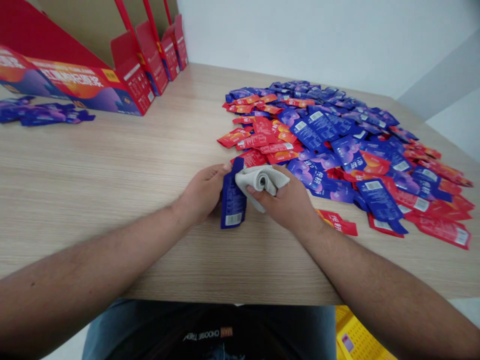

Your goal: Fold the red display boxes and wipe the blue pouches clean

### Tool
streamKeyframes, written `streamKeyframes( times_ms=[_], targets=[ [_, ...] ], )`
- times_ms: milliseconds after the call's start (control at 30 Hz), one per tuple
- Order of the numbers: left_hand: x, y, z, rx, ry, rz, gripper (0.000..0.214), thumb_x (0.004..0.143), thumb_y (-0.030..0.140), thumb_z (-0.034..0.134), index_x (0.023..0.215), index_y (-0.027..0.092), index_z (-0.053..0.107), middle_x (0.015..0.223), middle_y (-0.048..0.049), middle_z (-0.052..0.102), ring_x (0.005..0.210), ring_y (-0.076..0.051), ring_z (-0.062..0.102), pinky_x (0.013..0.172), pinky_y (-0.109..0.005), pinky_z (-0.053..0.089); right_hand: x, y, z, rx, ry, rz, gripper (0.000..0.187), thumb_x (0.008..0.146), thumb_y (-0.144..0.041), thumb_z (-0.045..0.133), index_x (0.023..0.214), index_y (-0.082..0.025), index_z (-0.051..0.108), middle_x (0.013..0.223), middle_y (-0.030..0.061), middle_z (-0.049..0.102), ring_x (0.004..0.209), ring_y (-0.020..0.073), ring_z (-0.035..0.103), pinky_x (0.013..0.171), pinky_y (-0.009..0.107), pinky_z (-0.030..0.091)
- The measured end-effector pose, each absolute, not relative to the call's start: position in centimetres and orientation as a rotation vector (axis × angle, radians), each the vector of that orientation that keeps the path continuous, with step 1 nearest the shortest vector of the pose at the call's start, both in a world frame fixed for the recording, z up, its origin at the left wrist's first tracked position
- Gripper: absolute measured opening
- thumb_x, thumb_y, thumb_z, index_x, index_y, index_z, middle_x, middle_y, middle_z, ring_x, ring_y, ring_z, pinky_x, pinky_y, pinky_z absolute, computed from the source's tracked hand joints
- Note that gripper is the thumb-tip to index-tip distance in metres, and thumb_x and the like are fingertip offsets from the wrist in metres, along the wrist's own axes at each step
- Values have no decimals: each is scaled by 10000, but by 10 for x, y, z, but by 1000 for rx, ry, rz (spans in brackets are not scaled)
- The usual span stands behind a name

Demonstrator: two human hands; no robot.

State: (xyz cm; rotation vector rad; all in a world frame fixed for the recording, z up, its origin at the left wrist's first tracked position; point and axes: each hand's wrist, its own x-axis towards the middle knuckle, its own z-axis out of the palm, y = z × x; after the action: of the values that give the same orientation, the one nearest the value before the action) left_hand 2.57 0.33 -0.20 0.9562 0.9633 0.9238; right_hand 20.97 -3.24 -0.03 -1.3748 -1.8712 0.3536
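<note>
Near the front middle of the table, my left hand (pixel 205 192) is closed on a blue sachet (pixel 234 200), held upright with its barcode end toward me. Part of that hand's grip is hidden behind the sachet. My right hand (pixel 287 197) grips a rolled whitish cloth (pixel 258 181), whose edge meets the sachet's upper right side. Just beyond my right hand spreads a big heap of sachets, blue ones (pixel 318 127) and red ones (pixel 258 140) mixed together. A single red sachet (pixel 337 222) lies beside my right wrist.
Open red printed cartons (pixel 75 82) stand in a row at the back left. In front of them lies a small pile of blue sachets (pixel 48 114). A white wall (pixel 300 40) closes off the far side. Below the table's front edge, a yellow crate (pixel 360 337) shows at the right.
</note>
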Motion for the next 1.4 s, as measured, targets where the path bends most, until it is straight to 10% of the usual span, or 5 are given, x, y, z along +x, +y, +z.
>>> streamKeyframes(
  times_ms=[267, 1400],
  targets=[
    [25, 5, -9, 1071, 771, 776, 137, 825, 242, 620, 858, 160, 725, 827, -62, 714, 749, -175, 654, 718, -291, 534, 218, -23, 0, -1491, -1808, 251, 260, 870, -421, 688, 1022, -210, 687, 950, 63, 695, 850, 234, 634, 729, 348, 494],
    [24, 8, -10, 1116, 1102, 767, 144, 888, 282, 585, 774, 220, 523, 538, 54, 457, 431, -93, 368, 430, -207, 249, 209, -38, 6, -1209, -2416, 443, 200, 787, -200, 720, 960, -215, 619, 956, 40, 628, 917, 214, 585, 774, 315, 471]
  ],
)
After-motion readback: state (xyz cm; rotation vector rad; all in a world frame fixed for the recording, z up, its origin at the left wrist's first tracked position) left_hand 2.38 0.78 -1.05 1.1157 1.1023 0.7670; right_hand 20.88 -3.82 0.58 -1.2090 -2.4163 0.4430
